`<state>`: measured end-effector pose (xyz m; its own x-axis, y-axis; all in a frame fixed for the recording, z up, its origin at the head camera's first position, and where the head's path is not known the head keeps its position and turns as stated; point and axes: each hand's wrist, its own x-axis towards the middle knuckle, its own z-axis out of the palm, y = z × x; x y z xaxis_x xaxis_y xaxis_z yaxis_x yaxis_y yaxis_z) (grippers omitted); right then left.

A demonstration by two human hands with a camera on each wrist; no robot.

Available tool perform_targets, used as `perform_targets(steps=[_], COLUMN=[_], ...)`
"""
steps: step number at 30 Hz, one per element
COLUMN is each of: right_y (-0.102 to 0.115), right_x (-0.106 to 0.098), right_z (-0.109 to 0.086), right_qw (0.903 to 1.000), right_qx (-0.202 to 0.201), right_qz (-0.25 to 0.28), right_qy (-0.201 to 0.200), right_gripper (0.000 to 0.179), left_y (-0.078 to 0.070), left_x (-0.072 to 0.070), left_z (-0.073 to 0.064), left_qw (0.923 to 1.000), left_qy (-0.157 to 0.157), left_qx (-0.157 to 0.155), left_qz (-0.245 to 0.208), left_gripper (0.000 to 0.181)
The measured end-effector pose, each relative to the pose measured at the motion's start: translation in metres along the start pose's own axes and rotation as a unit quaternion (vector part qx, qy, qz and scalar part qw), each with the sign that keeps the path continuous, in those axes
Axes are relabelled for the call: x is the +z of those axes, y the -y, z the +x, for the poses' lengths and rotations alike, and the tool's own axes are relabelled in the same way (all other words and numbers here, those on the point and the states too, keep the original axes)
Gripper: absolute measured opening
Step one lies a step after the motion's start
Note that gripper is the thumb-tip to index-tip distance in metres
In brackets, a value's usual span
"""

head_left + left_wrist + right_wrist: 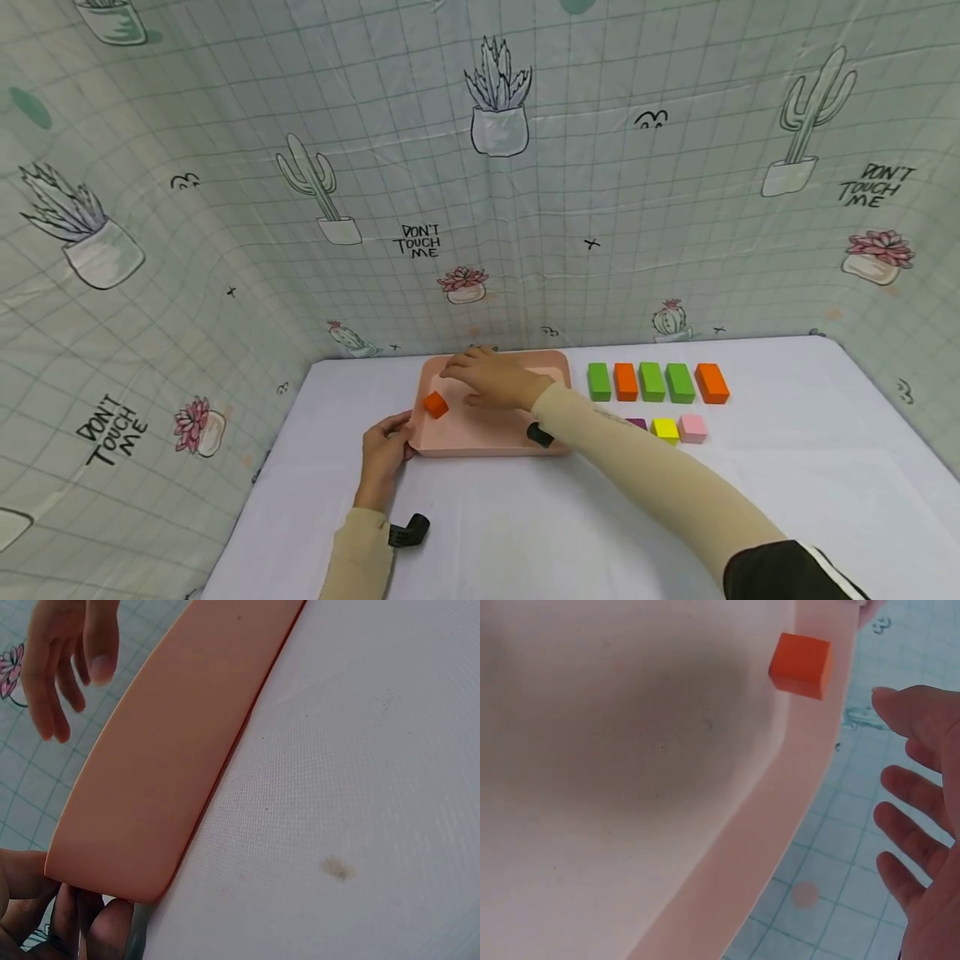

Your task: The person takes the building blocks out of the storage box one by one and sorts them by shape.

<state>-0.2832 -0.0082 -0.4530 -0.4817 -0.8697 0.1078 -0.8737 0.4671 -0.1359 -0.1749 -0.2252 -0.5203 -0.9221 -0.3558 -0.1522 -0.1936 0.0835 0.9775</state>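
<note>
A shallow pink tray [487, 435] lies on the white table, with an orange cube [436, 405] inside near its left side. My left hand [385, 457] grips the tray's near left corner; in the left wrist view its fingers [111, 930] bend around that end. Above the tray hovers my right hand [497, 379], fingers spread and loosely bent, with nothing in them. The right wrist view shows that hand [922, 780] apart from the orange cube [801, 666], which sits against the tray's inner wall [810, 761].
Right of the tray stands a row of green and orange blocks [652, 382]. In front of it are a yellow cube [664, 430], a pink cube [692, 428] and a purple block [637, 423] partly hidden by the right forearm. A patterned cloth [525, 208] hangs behind the table.
</note>
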Motion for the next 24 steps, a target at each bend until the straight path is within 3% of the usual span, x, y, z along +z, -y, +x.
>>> perform_targets(steps=[15,24], right_y=[0.007,0.014], right_x=[0.003,0.013], right_z=[0.021,0.034], right_qw=[0.9954,0.9905], right_qx=[-0.014,-0.033], right_qz=[-0.067,-0.12], right_qy=[0.067,0.059], right_gripper=[0.052,0.038], left_y=[-0.001,-0.001], left_x=[0.002,0.0], left_z=[0.0,0.001], left_qw=[0.9999,0.9998], left_qy=[-0.003,-0.003], left_qx=[0.009,0.016], left_qz=[-0.006,-0.009], left_gripper=[0.031,0.031])
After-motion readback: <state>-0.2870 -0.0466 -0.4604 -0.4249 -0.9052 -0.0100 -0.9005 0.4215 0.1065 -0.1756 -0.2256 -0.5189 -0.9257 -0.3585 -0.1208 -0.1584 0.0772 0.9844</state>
